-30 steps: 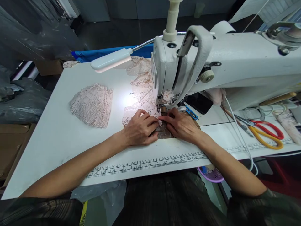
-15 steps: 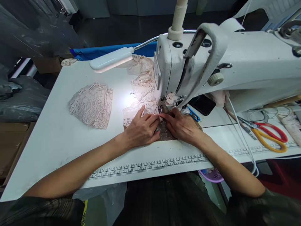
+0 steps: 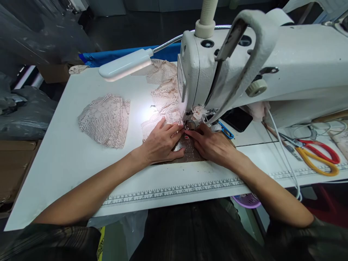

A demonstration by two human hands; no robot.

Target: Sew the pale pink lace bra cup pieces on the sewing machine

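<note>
Pale pink lace fabric point(image 3: 166, 95) runs in folds behind and under the presser foot point(image 3: 190, 125) of a white sewing machine point(image 3: 217, 72). My left hand point(image 3: 163, 141) lies palm down on its near end, fingers stretched towards the foot and thumb apart. Curled close on the foot's right side, my right hand point(image 3: 213, 145) has its fingertips together at the lace edge; what lies between them is mostly hidden. Beneath both hands shows a shiny brown-grey plate point(image 3: 191, 154). A fabric flower point(image 3: 198, 112) is fixed by the needle area.
Left of the machine lies a stack of lace pieces point(image 3: 105, 121), under a lamp point(image 3: 126, 65). To the right are blue snips point(image 3: 226, 130), a black phone point(image 3: 237, 119) and red-and-yellow-handled scissors point(image 3: 318, 154). A printed ruler point(image 3: 174, 192) lines the table's front edge.
My fingertips have parted slightly at the presser foot, and the lace between them shows less. The lace end by my left hand has drawn in towards the foot. The view has shifted a little.
</note>
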